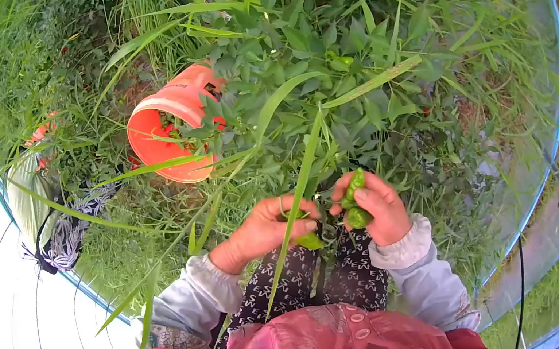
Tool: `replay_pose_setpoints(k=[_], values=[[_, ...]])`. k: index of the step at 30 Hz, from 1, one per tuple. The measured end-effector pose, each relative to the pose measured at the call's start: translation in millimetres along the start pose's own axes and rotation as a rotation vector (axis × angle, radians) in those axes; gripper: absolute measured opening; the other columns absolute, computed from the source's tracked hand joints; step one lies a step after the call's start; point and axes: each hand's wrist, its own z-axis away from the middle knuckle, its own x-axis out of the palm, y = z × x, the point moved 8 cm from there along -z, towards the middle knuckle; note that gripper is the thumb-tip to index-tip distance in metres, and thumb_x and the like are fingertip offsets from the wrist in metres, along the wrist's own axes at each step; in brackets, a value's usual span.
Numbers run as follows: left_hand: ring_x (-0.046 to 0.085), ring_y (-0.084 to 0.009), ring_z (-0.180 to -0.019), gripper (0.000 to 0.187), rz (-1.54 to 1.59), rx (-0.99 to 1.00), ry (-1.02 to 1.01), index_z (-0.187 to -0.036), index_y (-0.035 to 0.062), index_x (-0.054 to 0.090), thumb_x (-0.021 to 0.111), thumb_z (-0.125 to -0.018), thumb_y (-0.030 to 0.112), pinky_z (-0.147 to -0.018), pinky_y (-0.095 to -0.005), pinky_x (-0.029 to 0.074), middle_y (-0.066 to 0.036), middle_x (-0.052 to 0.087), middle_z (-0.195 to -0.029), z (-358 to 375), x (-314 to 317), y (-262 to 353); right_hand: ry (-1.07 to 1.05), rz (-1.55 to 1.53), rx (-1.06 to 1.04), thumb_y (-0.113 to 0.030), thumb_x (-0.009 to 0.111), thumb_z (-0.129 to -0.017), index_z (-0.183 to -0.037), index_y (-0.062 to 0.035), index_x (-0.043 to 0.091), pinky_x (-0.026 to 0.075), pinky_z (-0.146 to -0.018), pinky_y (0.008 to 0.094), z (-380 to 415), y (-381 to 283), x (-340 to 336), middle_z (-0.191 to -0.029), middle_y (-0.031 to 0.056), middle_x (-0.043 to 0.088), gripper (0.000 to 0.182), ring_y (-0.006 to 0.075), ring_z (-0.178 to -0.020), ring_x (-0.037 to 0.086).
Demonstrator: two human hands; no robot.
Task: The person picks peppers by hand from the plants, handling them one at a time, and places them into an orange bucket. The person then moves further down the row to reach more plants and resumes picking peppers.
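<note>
In the head view my left hand [266,227] is closed around a green pepper [311,241], whose lower end sticks out below the fingers. Just across from it, my right hand [383,207] grips green peppers; one wrinkled pepper [354,185] shows above the thumb and another pepper [358,218] below it. Both hands are close together over my patterned trousers, at the near side of a leafy pepper plant [327,107]. A long grass blade passes in front of my left fingertips and partly hides them. Another green pepper [346,60] hangs among the leaves farther up.
An orange bucket [157,104] leans in the plants at upper left, with small green and red pieces inside. A pale sack [29,198] and a grey striped cloth bundle [71,235] lie at the left edge. Tall grass blades [284,111] cross the middle.
</note>
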Motion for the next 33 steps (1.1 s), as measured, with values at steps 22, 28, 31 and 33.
replay_pose_setpoints(k=[22, 28, 31, 33], values=[[0.06, -0.019, -0.087, 0.037, -0.241, 0.003, 0.877, -0.12, 0.0092, 0.051, 0.053, -0.086, 0.025, -0.071, -0.033, 0.052, -0.01, 0.059, -0.106, -62.3, -432.7, -75.3, -0.051, 0.036, -0.143, -0.024, 0.056, -0.089, -0.113, -0.0009, 0.054, 0.051, -0.067, 0.0268, 23.6, 24.6, -80.6, -0.097, 0.0068, 0.063, 0.033, 0.0145, -0.082, 0.061], [0.063, -0.0231, -0.083, 0.031, -0.945, -0.232, 0.853, -0.11, 0.0078, 0.059, 0.053, -0.085, 0.025, -0.069, -0.0342, 0.052, -0.012, 0.064, -0.099, -31.6, -383.8, -78.7, 1.0, -0.275, -0.414, -0.016, 0.053, -0.089, -0.106, 0.0001, 0.057, 0.051, -0.071, 0.0301, 178.7, -3.0, -314.3, -0.1, 0.0111, 0.063, 0.024, 0.0188, -0.084, 0.062], [0.065, -0.0252, -0.081, 0.029, -2.205, -0.543, -0.169, -0.105, 0.0071, 0.063, 0.053, -0.084, 0.026, -0.068, -0.0348, 0.052, -0.013, 0.066, -0.096, -18.7, -247.5, -118.4, 1.431, 0.384, -0.274, -0.026, 0.059, -0.082, -0.108, 0.0007, 0.058, 0.049, -0.078, 0.0349, 216.3, -0.6, -402.3, -0.099, 0.0129, 0.063, 0.037, 0.0227, -0.087, 0.062], [0.065, -0.0225, -0.073, 0.025, -2.059, -0.237, -0.566, -0.094, 0.0045, 0.066, 0.053, -0.085, 0.024, -0.063, -0.0338, 0.051, -0.011, 0.067, -0.085, -20.0, -89.5, -92.4, 1.454, 0.531, -0.134, -0.029, 0.061, -0.079, -0.11, 0.0002, 0.058, 0.046, -0.083, 0.0359, 210.6, -3.0, -411.0, -0.102, 0.0144, 0.063, 0.042, 0.0262, -0.092, 0.06]])
